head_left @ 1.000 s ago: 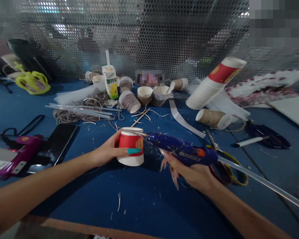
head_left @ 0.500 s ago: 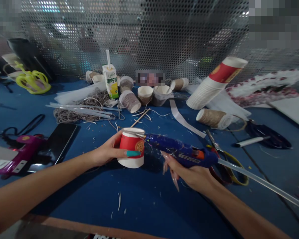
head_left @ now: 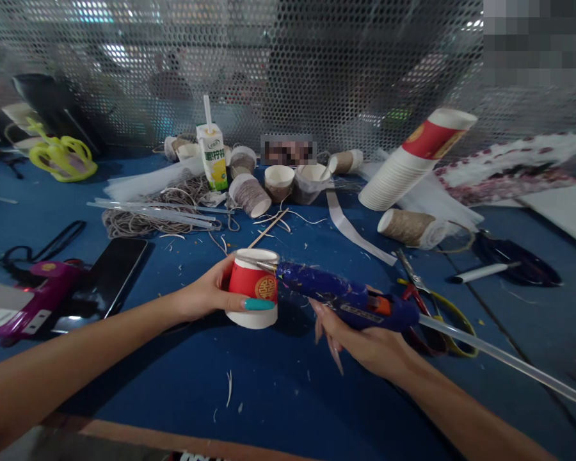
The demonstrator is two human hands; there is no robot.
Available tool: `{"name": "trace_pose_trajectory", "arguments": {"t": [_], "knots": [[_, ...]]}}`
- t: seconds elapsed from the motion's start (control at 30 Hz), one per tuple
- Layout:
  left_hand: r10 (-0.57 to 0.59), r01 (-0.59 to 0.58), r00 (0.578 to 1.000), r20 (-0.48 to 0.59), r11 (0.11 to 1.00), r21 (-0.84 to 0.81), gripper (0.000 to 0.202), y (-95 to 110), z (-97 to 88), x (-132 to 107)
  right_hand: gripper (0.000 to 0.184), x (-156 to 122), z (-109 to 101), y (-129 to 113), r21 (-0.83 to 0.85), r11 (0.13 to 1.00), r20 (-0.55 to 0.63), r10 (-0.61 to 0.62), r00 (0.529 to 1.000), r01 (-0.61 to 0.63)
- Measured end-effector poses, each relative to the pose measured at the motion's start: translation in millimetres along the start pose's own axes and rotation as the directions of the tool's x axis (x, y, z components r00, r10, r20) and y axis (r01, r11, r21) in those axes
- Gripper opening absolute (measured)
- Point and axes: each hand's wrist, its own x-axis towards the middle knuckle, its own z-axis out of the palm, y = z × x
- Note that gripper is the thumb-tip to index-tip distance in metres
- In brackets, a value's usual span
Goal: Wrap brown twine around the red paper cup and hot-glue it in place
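Observation:
My left hand [head_left: 210, 296] is wrapped round a red and white paper cup [head_left: 252, 285], its thumb across the front below a gold emblem. The cup is upside down, base up, a little above the blue table. In my right hand [head_left: 360, 339] is a blue hot glue gun [head_left: 336, 291], with a long clear glue stick [head_left: 499, 358] sticking out of its back. The metal nozzle lies at the near edge of the cup's base; whether it touches cannot be made out. A thin wooden stick [head_left: 269, 228] lies just behind the cup.
Behind stand twine-wrapped cups [head_left: 251, 195], a drink carton [head_left: 213, 157] and a leaning stack of paper cups [head_left: 403, 168]. Scissors [head_left: 454, 323] lie right, by the glue gun. To the left are a phone [head_left: 110, 278], a purple device [head_left: 41, 298] and grey cord [head_left: 173, 205].
The cup has turned slightly in my left hand, its gold emblem shifting left, and sits slightly lower. The glue gun's nozzle has moved a little left and down with it.

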Motion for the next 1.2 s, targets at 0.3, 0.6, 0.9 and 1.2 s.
{"name": "trace_pose_trajectory", "arguments": {"t": [0.3, 0.6, 0.9, 1.2], "knots": [[0.004, -0.003, 0.999, 0.04, 1.0, -0.009, 0.063, 2.4, -0.5, 0.6, 0.04, -1.2, -0.6, -1.1, 0.02, 0.999, 0.042, 0.03, 0.999, -0.031], [0.029, -0.025, 0.996, 0.078, 0.998, -0.056, 0.06, 3.2, 0.3, 0.4, 0.036, -0.2, -1.7, -5.7, 0.037, 0.997, 0.033, 0.072, 0.997, -0.073], [0.03, -0.019, 0.996, 0.089, 0.993, -0.113, 0.057, 4.4, 1.0, -0.1, 0.046, -3.4, -0.9, -1.5, 0.043, 0.994, 0.057, 0.095, 0.994, -0.097], [0.044, -0.035, 0.995, 0.087, 0.994, -0.101, 0.056, 2.7, -0.8, -0.4, 0.046, -5.0, 0.5, -2.5, 0.05, 0.995, 0.046, 0.085, 0.995, -0.087]]}}
